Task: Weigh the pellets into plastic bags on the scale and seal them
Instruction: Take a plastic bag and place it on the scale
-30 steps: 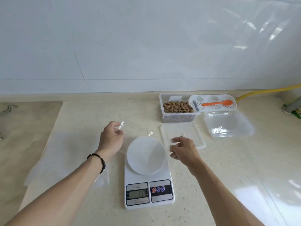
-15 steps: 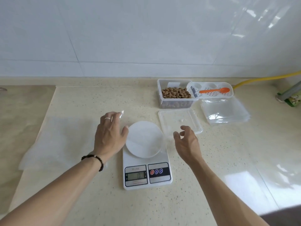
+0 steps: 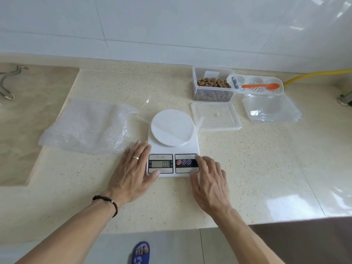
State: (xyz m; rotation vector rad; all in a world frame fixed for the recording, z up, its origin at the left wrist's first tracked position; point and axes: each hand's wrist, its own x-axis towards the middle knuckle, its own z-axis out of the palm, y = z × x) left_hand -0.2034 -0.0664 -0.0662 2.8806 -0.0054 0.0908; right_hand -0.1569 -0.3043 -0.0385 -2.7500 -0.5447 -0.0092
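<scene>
The left hand (image 3: pixel 133 172) lies flat with straight fingers against the left edge of the scale (image 3: pixel 173 147), its thumb touching the front corner. The right hand (image 3: pixel 209 180), fingers loosely spread, rests on the scale's front right corner beside the buttons. A clear plastic bag (image 3: pixel 167 121) lies across the weighing platform, and the pellets (image 3: pixel 213 83) sit in a clear container (image 3: pixel 196 88) behind.

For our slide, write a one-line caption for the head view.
Both hands, left and right, steady the scale, a clear bag on its pan; pellets wait behind.
</scene>
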